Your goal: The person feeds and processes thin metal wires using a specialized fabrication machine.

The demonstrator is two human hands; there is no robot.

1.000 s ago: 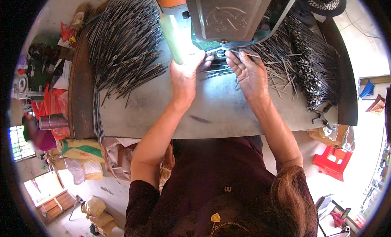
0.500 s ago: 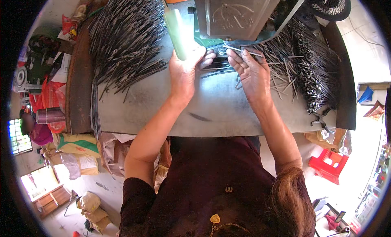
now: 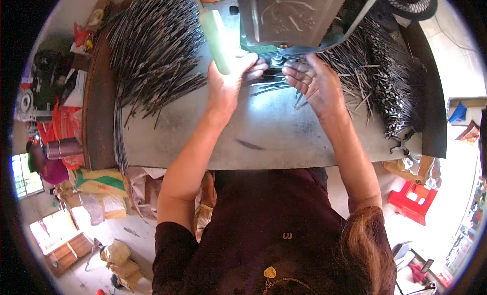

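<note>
Grey metal worktable (image 3: 284, 137) spans the view, its near edge against the person's body. A grey machine housing (image 3: 291, 16) sits at the far edge, middle, with a dark work point just under it. Large fan-shaped heap of thin metal rods (image 3: 152, 46) covers the far left part of the surface, tips spreading toward the middle; some strands hang along the left edge. A second, darker rod heap (image 3: 385, 72) fills the far right part, running to the right edge. A pale green cylinder (image 3: 215, 39) stands tilted at the far edge, just left of the machine, touching the left hand's thumb side.

Left hand (image 3: 228, 84) lies palm down near the far middle, fingers stretched out toward the machine's work point, fingertips over a few loose rods (image 3: 269, 84); whether they pinch one cannot be told. Right hand (image 3: 317, 84) is just right of it, palm partly turned up, fingers loosely curled and spread, some thin rods lying across and under the fingers; no firm grip visible. Loose rods lie flat on the surface between both hands, right under the machine. A small dark sliver (image 3: 248, 144) lies alone mid-surface, nearer the near edge. Small dark pliers-like tool (image 3: 401, 143) at the near right corner.
</note>
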